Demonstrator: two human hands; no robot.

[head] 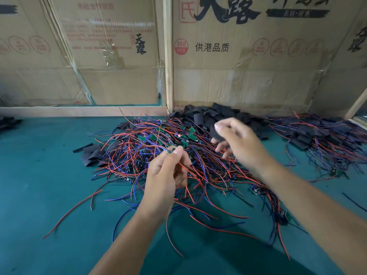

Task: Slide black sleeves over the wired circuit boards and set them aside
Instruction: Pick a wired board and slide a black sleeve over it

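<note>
Cardboard panels stand along the far edge of the green worktop, split by a wooden post. A large tangle of red and blue wires with small green boards covers the middle of the worktop. A pile of black sleeves lies at the far edge, against the cardboard just right of the post. A second heap, of sleeved boards with wires, lies toward the far right corner. A few loose sleeves lie at the tangle's left side.

The left hand is raised over the tangle, thumb and forefinger pinched together on a small board whose wires trail down past the palm. The right hand is motion-blurred above the tangle's right part; it pinches one black sleeve between thumb and fingers. The held sleeve and held board are apart.
</note>
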